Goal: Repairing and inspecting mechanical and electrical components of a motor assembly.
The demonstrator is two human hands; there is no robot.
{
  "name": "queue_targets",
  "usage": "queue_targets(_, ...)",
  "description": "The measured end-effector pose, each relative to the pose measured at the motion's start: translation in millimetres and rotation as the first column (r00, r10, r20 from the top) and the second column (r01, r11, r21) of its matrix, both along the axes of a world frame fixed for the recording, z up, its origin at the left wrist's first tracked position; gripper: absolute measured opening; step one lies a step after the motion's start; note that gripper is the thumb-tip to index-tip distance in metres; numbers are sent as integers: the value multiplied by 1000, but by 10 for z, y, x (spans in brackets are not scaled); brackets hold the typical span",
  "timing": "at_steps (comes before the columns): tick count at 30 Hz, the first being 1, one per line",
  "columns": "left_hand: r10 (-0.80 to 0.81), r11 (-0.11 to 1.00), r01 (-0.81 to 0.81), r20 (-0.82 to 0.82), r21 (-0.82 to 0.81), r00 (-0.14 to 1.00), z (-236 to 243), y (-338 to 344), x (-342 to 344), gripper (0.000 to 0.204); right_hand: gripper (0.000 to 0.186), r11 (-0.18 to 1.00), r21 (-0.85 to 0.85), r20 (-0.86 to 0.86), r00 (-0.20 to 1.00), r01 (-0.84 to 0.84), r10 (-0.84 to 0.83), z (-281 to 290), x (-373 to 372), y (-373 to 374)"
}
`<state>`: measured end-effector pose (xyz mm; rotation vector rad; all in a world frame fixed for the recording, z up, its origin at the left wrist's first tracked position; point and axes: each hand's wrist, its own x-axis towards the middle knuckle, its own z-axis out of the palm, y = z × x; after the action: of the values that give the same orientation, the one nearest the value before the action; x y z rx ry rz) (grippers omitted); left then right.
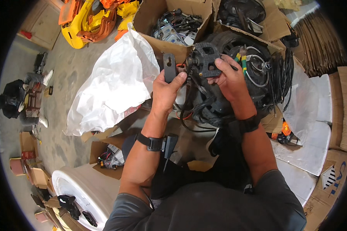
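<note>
My left hand (168, 87) grips a flat, dark piece with a slot (169, 64) between thumb and fingers. Close beside it, my right hand (228, 75) is closed on a black pedal (207, 50) with cutouts, its spindle end turned toward the left hand. Below and behind the hands lies a heap of black tires and cables (235, 96). Green-and-yellow-handled pliers (243, 61) rest on that heap, next to the right hand. A white plastic sack (113, 86) spreads out to the left of my left hand.
An open carton of small metal parts (177, 29) stands at the far side. Orange and yellow plastic panels (92, 23) lie far left. A white round tub (85, 188) stands near left, and foam-like white slabs (302, 146) at right. Another person (17, 98) sits at far left.
</note>
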<state>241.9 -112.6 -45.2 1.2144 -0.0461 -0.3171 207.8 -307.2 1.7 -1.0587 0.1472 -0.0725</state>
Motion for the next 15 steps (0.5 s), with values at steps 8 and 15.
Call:
queue_targets(8,-46,999,46,-6,-4,999,133,10,-85,17,28,999,2,5,999,48,-48,8,25,22)
queue_targets(15,-129,985,137,87,-103,988,313,161,-231,24,31,967,-229,49,993,113,-104,43,20,100)
